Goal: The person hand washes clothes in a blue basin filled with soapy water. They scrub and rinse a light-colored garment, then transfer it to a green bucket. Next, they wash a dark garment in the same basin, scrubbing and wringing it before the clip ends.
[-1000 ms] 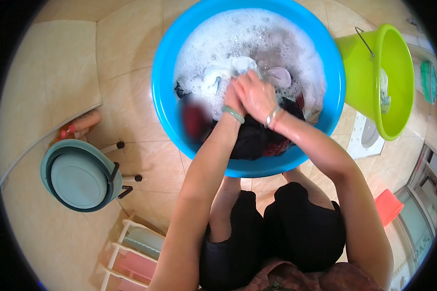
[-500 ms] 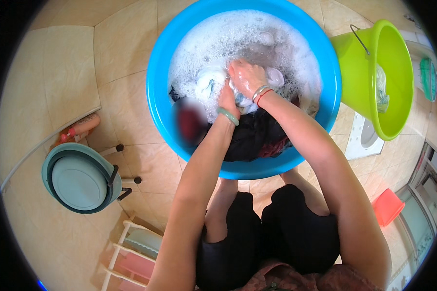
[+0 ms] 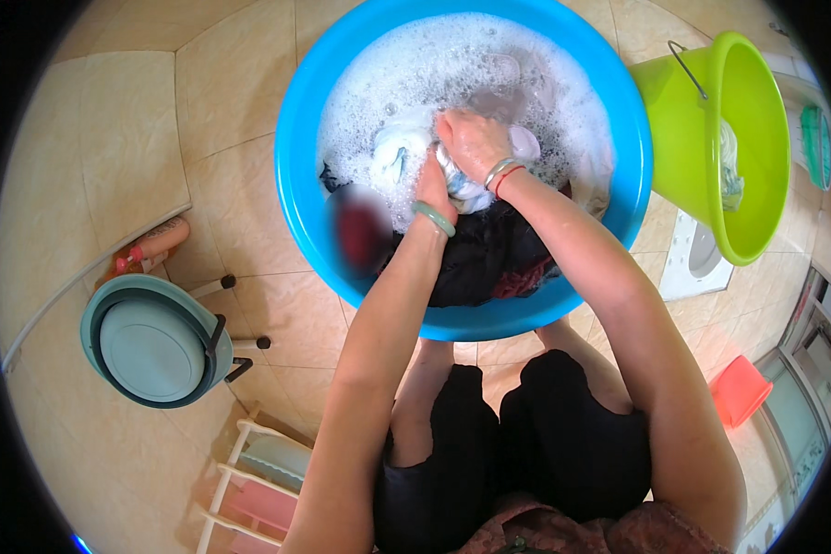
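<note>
A large blue basin (image 3: 295, 175) of sudsy water stands before me. In its middle both hands are closed on a wet white cloth (image 3: 397, 153) with pale blue patches. My left hand (image 3: 433, 187) grips it from the near side, fingertips hidden in folds and foam. Just beyond and to the right, my right hand (image 3: 475, 145) is curled in a fist on the same cloth, which shows twisted between the two. Dark clothes (image 3: 475, 263) with some red lie bunched below my wrists, against the near wall. A blurred dark red patch sits at the left.
Touching the basin's right side, a lime-green bucket (image 3: 674, 148) holds a pale cloth (image 3: 730, 166). Left of me are a grey-green tub (image 3: 152, 346) on legs, an orange-pink bottle (image 3: 162, 238) and a shelf rack (image 3: 235, 452). A coral container (image 3: 740, 392) stands at the right.
My right hand has shifted slightly right and nearer, its fist turning a little. Slightly more of the twisted cloth shows between my hands. My left hand stays almost in place.
</note>
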The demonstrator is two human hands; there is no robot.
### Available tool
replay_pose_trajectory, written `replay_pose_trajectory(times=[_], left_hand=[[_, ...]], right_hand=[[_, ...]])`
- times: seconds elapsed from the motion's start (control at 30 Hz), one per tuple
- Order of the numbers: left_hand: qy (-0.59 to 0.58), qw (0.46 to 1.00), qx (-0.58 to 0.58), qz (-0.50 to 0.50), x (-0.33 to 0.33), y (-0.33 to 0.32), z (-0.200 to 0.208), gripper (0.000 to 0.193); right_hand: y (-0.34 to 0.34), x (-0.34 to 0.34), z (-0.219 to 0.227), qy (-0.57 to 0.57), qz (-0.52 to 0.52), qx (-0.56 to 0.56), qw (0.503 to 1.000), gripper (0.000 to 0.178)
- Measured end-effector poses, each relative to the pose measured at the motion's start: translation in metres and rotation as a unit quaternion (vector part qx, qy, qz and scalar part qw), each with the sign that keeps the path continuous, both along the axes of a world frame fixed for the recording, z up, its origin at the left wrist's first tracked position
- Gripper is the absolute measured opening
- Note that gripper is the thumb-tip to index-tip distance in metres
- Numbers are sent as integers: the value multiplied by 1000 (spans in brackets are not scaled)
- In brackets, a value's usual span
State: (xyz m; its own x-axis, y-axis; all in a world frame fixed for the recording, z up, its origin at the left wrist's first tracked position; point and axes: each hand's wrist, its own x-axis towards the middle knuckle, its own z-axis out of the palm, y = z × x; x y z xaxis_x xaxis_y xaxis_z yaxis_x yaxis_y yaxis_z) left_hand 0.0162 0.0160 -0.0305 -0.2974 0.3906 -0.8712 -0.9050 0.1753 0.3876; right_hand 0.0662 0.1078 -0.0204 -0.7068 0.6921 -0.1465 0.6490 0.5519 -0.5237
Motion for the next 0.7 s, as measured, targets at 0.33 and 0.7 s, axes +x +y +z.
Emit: replay_pose_trajectory(times=[0.33,0.7], left_hand=[[55,992,96,56,12,-2,25,52],[562,777,-9,-283,-12,40,56,61]], right_hand=[[36,53,1,119,-125,-26,985,35],[32,67,6,77,-38,23,996,34]])
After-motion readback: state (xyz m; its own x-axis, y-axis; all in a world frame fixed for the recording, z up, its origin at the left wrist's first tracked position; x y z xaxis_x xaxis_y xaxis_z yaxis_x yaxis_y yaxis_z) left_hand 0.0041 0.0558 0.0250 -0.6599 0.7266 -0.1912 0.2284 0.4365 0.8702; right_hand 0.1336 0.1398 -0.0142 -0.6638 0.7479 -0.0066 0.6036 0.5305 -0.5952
